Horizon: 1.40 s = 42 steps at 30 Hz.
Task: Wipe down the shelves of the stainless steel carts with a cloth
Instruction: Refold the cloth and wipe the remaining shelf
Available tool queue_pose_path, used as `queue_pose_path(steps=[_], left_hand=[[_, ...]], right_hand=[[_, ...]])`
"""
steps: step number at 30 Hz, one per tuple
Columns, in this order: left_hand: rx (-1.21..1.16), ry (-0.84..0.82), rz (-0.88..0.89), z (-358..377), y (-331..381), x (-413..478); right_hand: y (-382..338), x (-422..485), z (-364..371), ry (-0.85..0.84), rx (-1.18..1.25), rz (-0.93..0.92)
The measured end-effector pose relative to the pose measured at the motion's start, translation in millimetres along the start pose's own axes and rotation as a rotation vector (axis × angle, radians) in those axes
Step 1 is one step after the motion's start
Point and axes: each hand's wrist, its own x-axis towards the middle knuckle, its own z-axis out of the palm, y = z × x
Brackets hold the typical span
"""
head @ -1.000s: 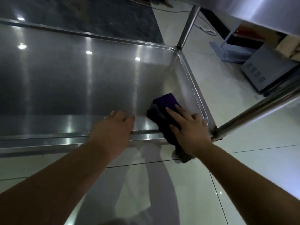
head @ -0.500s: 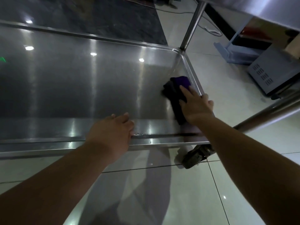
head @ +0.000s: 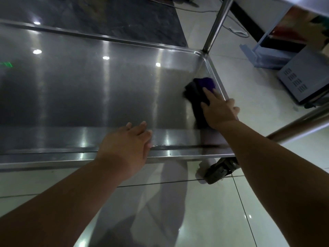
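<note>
Stainless cart shelf (head: 89, 97) mid-wipe: right hand (head: 218, 110), fingers flat, presses cloth (head: 199, 93) near the far corner (left hand (head: 128, 148) braces the rim, fingers relaxed); untouched steel leftward likely follows.

Glossy pale floor tiles (head: 222, 220), dim light

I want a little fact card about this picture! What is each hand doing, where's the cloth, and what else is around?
Place: stainless steel cart shelf, low above a pale tiled floor
Cloth: dark purple cloth, lying on the shelf beside its right rim
Right hand: pressing flat fingers on the cloth
Left hand: resting on the shelf's near rim, holding nothing
Under the shelf: black caster wheel at the near right corner
Nearby: grey vented metal box, off to the right
</note>
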Motion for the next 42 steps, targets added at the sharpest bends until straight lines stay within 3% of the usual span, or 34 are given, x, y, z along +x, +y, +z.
queue_pose_path(steps=[2,4,6,9,11,13,18,20,26,28,33,35,38,42], left_hand=[[-0.027,-0.018,0.004,0,-2,-5],[-0.042,-0.035,0.015,-2,-4,-7],[-0.073,-0.054,0.026,-4,-6,-9],[-0.140,-0.055,0.059,-8,-11,-14],[-0.151,-0.016,0.060,-11,-19,-21],[-0.109,0.011,0.047,-15,-32,-31],[-0.015,0.016,-0.008,-22,-69,-59],[-0.005,0.010,-0.018,-25,-81,-69],[-0.073,0.060,-0.071,-28,-109,-92],[-0.077,0.074,-0.077,-29,-119,-99],[-0.054,0.101,-0.117,-35,-142,-112],[-0.034,0.102,-0.142,-37,-148,-116],[-0.010,0.107,-0.155,-39,-159,-122],[0.004,0.122,-0.180,-43,-170,-131]], right_hand=[[-1,-8,0,-0.016,0.017,0.205],[-14,-22,-2,-0.094,0.020,0.210],[-29,-47,-2,-0.151,0.034,0.059],[-35,-93,-3,-0.092,0.094,-0.235],[-27,-112,-9,-0.073,0.129,-0.332],[-13,-119,-14,-0.082,0.083,-0.275],[-35,-135,-15,-0.076,-0.012,0.130],[-69,-146,-16,-0.060,0.035,0.081],[-149,-179,-7,-0.086,0.117,-0.352],[-138,-174,-12,-0.129,0.141,-0.324],[-81,-171,-25,-0.097,0.119,0.066],[-84,-173,-27,-0.112,0.080,0.132],[-115,-178,-26,-0.118,0.066,0.113],[-173,-190,-21,-0.155,0.115,-0.088]])
